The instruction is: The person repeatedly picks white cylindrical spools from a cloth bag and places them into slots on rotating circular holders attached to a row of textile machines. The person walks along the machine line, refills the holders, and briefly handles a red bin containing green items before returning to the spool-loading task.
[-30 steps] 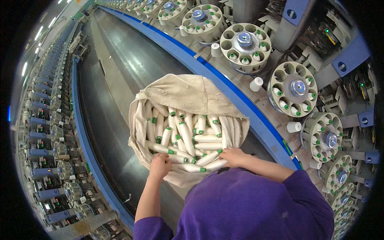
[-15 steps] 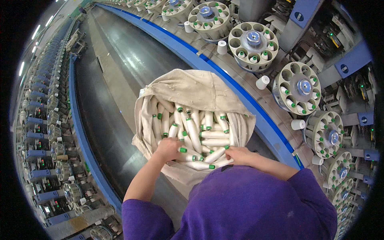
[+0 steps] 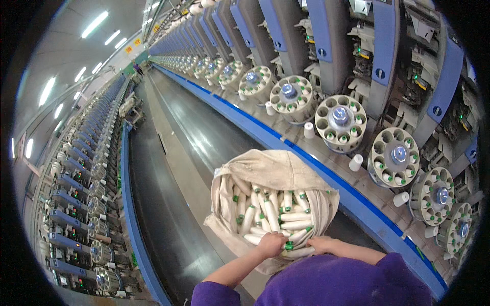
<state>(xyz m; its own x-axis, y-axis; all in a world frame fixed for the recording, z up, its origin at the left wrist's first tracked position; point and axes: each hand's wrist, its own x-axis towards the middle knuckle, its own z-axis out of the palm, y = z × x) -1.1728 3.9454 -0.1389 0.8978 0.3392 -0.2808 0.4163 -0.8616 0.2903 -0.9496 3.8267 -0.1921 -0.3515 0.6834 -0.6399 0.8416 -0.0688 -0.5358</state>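
A cream cloth sack (image 3: pixel 278 168) lies open in front of me, heaped with white yarn bobbins (image 3: pixel 271 217) that have green ends. My left hand (image 3: pixel 272 245) is closed over bobbins at the sack's near side; green ends (image 3: pixel 289 246) stick out beside its fingers. At the near right of the heap, my right hand (image 3: pixel 321 246) has its fingers curled on a white bobbin (image 3: pixel 301 252). The palm side of both hands is hidden, so how many bobbins each holds cannot be seen.
To the right, a blue-edged machine rail (image 3: pixel 326 176) carries a row of round bobbin magazines (image 3: pixel 341 122) with white cones (image 3: pixel 356 163) beside them. Another machine row (image 3: pixel 71 214) runs along the left. Between them stretches a dark, shiny floor (image 3: pixel 158 188). A person (image 3: pixel 138 68) stands far down the aisle.
My view has tilted up, showing more of the aisle and ceiling lights; the sack and hands sit lower and further right in it. My left hand has come closer to my right.
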